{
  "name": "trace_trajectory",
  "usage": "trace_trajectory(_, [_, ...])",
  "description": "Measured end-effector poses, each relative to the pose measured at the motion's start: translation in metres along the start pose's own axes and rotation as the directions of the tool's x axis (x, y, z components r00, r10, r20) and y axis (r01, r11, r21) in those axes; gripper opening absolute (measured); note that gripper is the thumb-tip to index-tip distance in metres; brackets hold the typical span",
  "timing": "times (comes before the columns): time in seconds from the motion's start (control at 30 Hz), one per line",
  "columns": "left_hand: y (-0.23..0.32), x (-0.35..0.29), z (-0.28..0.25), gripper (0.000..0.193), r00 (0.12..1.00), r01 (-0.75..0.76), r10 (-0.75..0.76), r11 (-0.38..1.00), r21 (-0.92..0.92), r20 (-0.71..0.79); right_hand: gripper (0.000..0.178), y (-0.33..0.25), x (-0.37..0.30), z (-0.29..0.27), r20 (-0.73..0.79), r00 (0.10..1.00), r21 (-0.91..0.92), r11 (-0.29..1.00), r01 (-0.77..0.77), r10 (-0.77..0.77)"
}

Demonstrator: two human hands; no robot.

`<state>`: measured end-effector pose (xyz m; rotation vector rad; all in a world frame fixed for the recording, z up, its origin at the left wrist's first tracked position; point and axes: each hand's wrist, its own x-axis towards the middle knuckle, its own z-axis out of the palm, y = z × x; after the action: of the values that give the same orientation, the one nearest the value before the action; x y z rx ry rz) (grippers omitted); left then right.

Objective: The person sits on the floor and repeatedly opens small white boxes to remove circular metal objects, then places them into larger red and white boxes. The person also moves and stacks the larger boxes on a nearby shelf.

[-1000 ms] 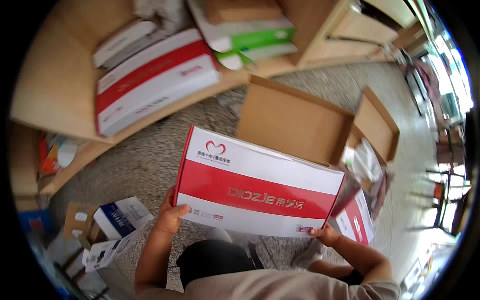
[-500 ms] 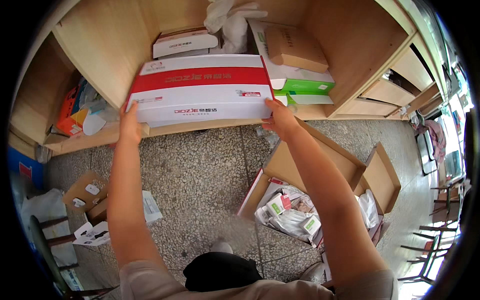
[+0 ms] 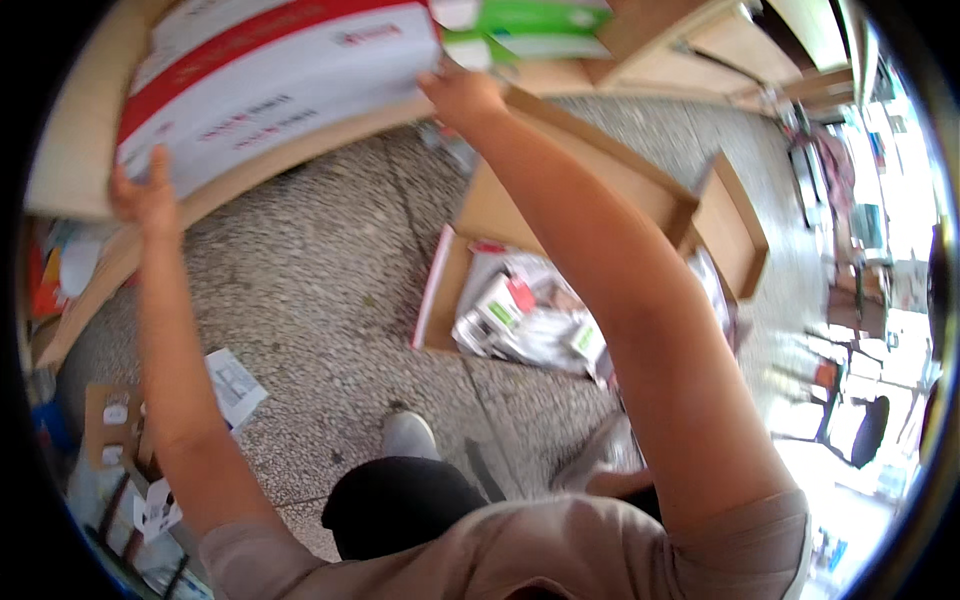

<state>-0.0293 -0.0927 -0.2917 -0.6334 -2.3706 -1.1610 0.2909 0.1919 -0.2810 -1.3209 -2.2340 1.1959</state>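
Note:
A long white cardboard box (image 3: 330,75) with a red band rests at the front of a wooden shelf (image 3: 290,140), at the upper left. My left hand (image 3: 148,195) grips its left end, thumb up on the front face and the other fingers partly hidden. At the opposite end, my right hand (image 3: 462,95) holds the lower corner, its fingertips against the cardboard. Both arms reach out stretched. Motion blurs the box, and its far part runs out of the picture.
An opened carton (image 3: 440,290) with plastic-wrapped parts and small boxes lies on the speckled floor (image 3: 320,260). A green-and-white package (image 3: 540,22) is on the shelf. Torn cardboard (image 3: 110,420) and a paper sheet (image 3: 237,385) lie at left; chairs (image 3: 850,420) stand at right.
The view has swung and tilted, so the shelf and box now appear higher and further left. Both hands still hold the box; whether it slid on the shelf I cannot tell.

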Motion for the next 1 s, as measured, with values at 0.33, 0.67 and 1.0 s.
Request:
trace_trajectory(0.33, [0.036, -0.029, -0.014, 0.086, 0.981, 0.190, -0.191, 0.925, -0.330, 0.031, 0.061, 0.048, -0.116, -0.124, 0.263, 0.962, -0.216, 0.967, 0.138, -0.078])
trace_trajectory(0.67, [0.225, -0.244, -0.004, 0.041, 0.448, 0.064, 0.448, 0.847, -0.527, 0.774, 0.050, 0.193, -0.393, -0.295, 0.295, 0.724, -0.558, 0.728, -0.400, 0.624])
trace_trajectory(1.0, [0.316, -0.403, 0.021, 0.041, -0.370, -0.213, 0.262, 0.910, -0.356, 0.891, 0.049, 0.291, -0.470, -0.265, 0.386, 0.779, -0.189, 0.869, -0.458, 0.495])
